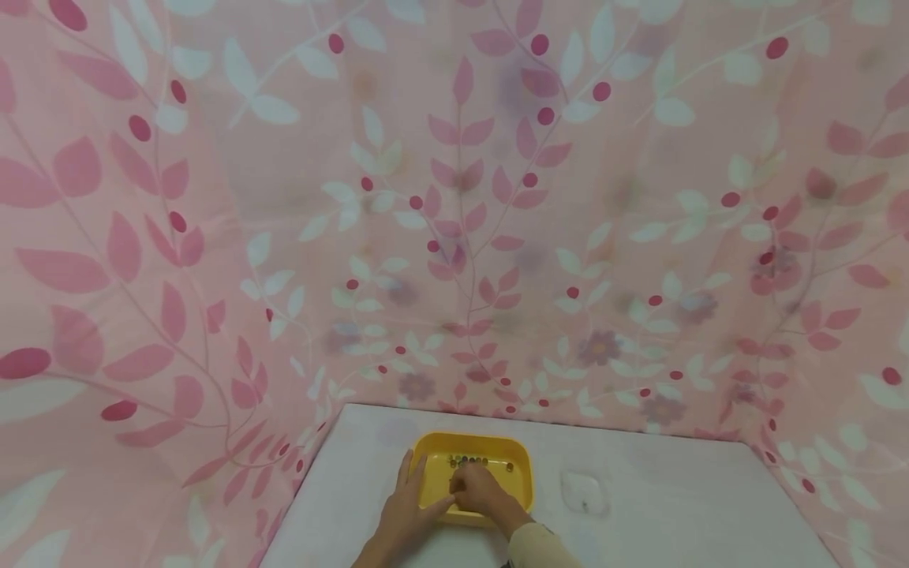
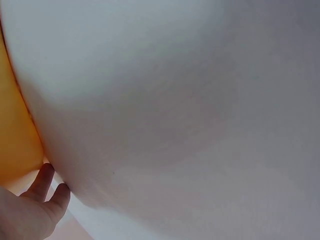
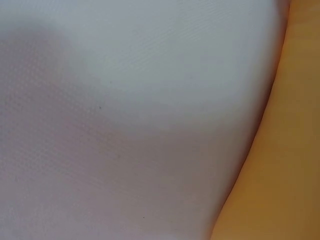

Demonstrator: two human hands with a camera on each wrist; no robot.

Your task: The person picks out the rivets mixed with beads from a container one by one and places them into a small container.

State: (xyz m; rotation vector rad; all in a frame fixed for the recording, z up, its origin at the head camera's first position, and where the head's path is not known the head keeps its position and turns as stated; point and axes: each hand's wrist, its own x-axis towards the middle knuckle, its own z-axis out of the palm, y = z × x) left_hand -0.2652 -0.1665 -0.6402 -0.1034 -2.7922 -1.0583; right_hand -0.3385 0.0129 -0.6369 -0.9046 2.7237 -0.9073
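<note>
Yellow plastic tray (image 1: 517, 465), desk's near edge: light, stiff, slick; grip its rim. My left hand (image 1: 406, 505) flat alongside; right hand (image 1: 477, 489) curled over small beads (image 1: 469, 461), its hold unclear.

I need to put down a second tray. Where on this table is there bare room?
Bare tabletop lies right of the clear plastic piece, out to the curtain. A narrower strip runs left of the yellow tray. The tray is crowded: left hand on its edge, right hand among small beads.

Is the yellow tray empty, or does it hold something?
Not empty: the yellow tray holds small dark beads along its far side, seen from the head view.
</note>
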